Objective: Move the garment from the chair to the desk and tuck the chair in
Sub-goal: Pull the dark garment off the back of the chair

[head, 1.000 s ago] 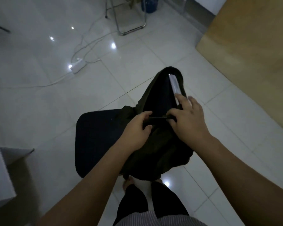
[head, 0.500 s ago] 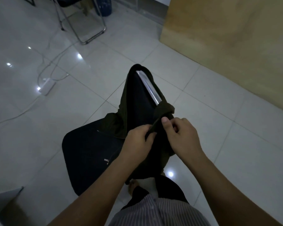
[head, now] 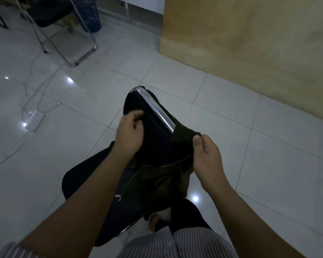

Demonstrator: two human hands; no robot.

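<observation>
A dark olive garment (head: pixel 166 181) hangs over the backrest of a black chair (head: pixel 86 175) with a chrome top bar (head: pixel 157 108), just in front of me. My right hand (head: pixel 207 157) pinches the garment's edge at the near end of the bar and lifts it off. My left hand (head: pixel 129 133) is closed on dark fabric at the front of the backrest, which looks like the garment's other side. Part of the garment trails down onto the seat. A light wooden panel (head: pixel 250 53), apparently the desk's side, stands at the right.
A folding metal chair (head: pixel 69 43) and a blue basket (head: pixel 91 15) stand at the far left. A white power strip (head: pixel 34 120) with cables lies on the tiled floor to the left. My legs (head: pixel 185 216) are right behind the chair.
My hands have moved apart: the left went up along the backrest, the right pulled the garment's edge to the right. More of the chrome bar is bare.
</observation>
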